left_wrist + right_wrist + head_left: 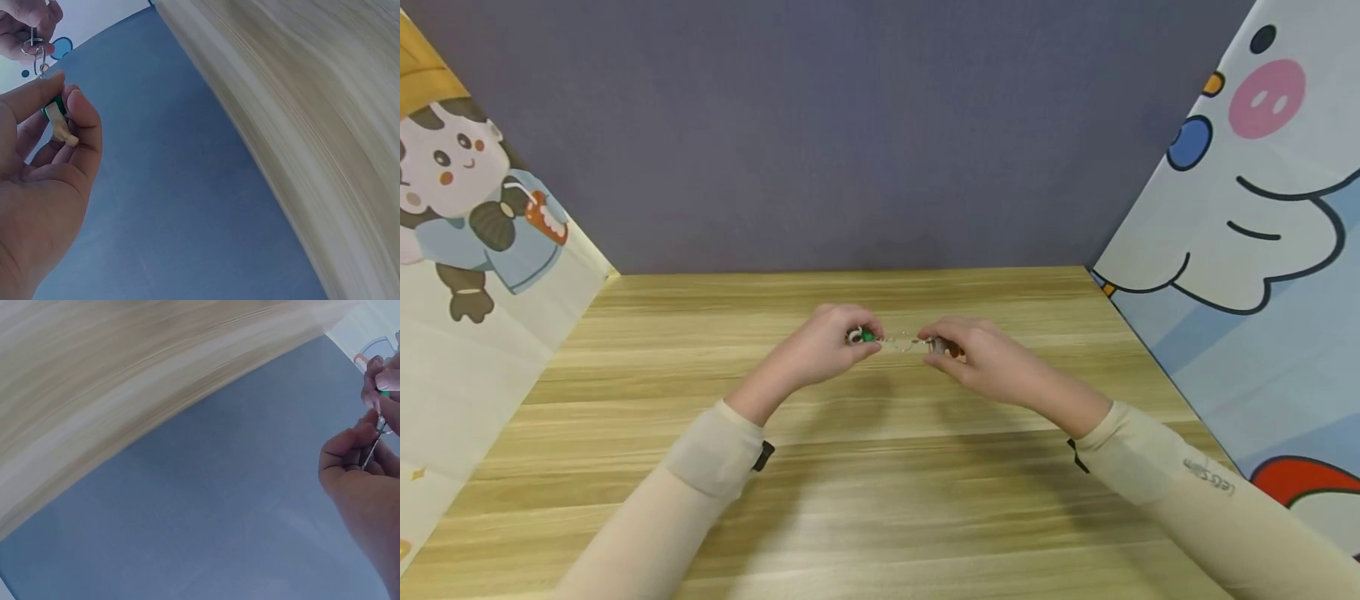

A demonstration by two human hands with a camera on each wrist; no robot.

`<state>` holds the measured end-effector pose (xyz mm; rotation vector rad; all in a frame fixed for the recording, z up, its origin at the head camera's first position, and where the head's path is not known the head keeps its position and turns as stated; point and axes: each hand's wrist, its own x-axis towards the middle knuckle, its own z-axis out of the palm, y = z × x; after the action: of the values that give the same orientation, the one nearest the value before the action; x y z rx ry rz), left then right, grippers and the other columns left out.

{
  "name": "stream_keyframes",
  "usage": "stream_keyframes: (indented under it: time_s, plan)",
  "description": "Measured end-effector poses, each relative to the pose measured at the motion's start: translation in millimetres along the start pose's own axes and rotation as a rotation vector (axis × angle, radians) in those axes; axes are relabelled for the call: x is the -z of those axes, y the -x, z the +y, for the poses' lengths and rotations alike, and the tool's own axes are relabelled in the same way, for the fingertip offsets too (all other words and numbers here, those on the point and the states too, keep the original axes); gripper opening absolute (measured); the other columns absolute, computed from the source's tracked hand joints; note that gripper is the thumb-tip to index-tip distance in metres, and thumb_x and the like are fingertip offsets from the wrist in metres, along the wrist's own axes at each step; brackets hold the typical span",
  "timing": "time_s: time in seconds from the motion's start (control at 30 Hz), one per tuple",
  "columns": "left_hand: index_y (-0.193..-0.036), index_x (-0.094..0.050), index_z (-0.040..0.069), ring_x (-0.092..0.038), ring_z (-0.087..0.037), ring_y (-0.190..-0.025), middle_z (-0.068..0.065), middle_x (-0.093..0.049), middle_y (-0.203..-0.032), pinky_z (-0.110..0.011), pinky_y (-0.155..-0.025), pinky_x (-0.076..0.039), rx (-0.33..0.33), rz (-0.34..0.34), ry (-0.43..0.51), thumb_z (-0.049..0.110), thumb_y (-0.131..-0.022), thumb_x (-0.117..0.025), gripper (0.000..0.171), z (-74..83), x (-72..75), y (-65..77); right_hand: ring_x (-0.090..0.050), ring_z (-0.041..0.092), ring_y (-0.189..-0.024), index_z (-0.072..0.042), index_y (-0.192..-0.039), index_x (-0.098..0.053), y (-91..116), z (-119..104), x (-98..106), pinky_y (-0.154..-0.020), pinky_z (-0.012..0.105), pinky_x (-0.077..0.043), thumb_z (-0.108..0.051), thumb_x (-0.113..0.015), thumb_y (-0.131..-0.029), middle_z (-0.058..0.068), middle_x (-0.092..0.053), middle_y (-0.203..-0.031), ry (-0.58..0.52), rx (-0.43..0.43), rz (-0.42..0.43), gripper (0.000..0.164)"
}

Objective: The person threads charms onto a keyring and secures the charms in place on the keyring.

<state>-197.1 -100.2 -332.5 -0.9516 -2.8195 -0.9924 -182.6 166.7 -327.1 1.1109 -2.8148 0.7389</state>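
Note:
My left hand [827,343] pinches a small green and cream charm [58,119] between thumb and fingers. A short silvery chain with thin metal rings [901,341] runs from the charm across the gap to my right hand [996,357]. There the right fingers and thumb grip a silvery metal piece [937,345], seen edge-on as a thin strip in the right wrist view; most of it is hidden, so I cannot tell its kind. Both hands are above the wooden table [880,517], and the chain between them looks nearly straight.
A plain grey-blue panel [850,133] stands along the table's far edge. Cartoon-printed panels flank it, with a child figure [467,183] on the left and a white pig-nosed figure [1262,183] on the right. Pale sleeves cover both forearms.

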Motion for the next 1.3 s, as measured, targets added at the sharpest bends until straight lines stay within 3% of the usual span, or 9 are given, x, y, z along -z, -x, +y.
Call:
stream_keyframes:
  time_s: [0.23,0.4,0.6,0.87,1.3]
  plan:
    - [-0.123,-0.077,0.008,-0.069,-0.016,-0.088,-0.007,-0.08,-0.115,-0.035,-0.078,-0.06,0.016,-0.01,-0.051,0.019,-0.101,-0.075,0.024,-0.8,2.5,2.9,-0.067,0.01,-0.085,0.0,-0.139,-0.067,0.1,0.1,5.0,-0.072,0.029,-0.058,-0.025,-0.069,-0.105,0.009,-0.078,-0.113,0.083,0.009,-0.006,0.042]
    - [-0.123,-0.077,0.004,-0.068,-0.016,-0.081,-0.009,-0.081,-0.105,-0.034,-0.074,-0.059,0.006,0.034,-0.091,0.021,-0.099,-0.078,0.029,-1.0,2.6,3.7,-0.068,0.011,-0.083,0.001,-0.132,-0.071,0.7,5.2,6.0,-0.07,0.029,-0.059,-0.025,-0.073,-0.102,0.01,-0.079,-0.107,0.145,0.068,0.054,0.04]
    - [-0.122,-0.078,0.008,-0.076,-0.017,-0.086,-0.008,-0.082,-0.112,-0.033,-0.077,-0.063,-0.008,0.056,-0.122,0.025,-0.099,-0.077,0.028,-0.2,3.1,5.5,-0.064,0.009,-0.078,-0.003,-0.126,-0.075,1.1,11.3,8.2,-0.065,0.027,-0.055,-0.026,-0.076,-0.1,0.003,-0.077,-0.095,0.11,0.048,0.1,0.035]
    - [-0.12,-0.077,0.003,-0.074,-0.017,-0.083,-0.011,-0.081,-0.107,-0.032,-0.075,-0.063,-0.021,0.083,-0.089,0.019,-0.1,-0.076,0.025,0.0,3.4,6.1,-0.066,0.01,-0.081,-0.002,-0.126,-0.075,2.0,18.7,6.2,-0.068,0.027,-0.058,-0.022,-0.077,-0.099,0.006,-0.078,-0.099,0.084,0.038,0.129,0.034]
    - [-0.11,-0.077,0.004,-0.076,-0.016,-0.081,-0.008,-0.081,-0.096,-0.028,-0.069,-0.062,0.114,0.062,0.001,0.015,-0.096,-0.08,0.018,-8.4,-6.1,6.7,-0.074,0.017,-0.087,0.001,-0.122,-0.076,1.2,26.8,-10.2,-0.076,0.037,-0.065,-0.017,-0.078,-0.098,0.011,-0.081,-0.101,0.078,0.026,0.108,0.03]
